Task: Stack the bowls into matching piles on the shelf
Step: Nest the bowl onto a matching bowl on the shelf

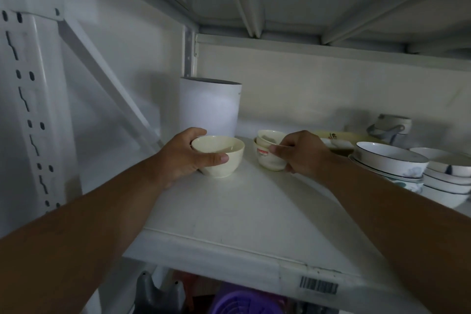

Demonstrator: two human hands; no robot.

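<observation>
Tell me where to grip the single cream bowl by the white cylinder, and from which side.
Grip the cream bowl by its rim and upper wall from the left, as the left hand does. It stands upright, and the small bowl stack crowds its right.

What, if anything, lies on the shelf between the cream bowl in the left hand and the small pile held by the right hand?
Nothing visible. The left hand grips the cream bowl; only bare shelf separates it from the small pile in the right hand.
</observation>
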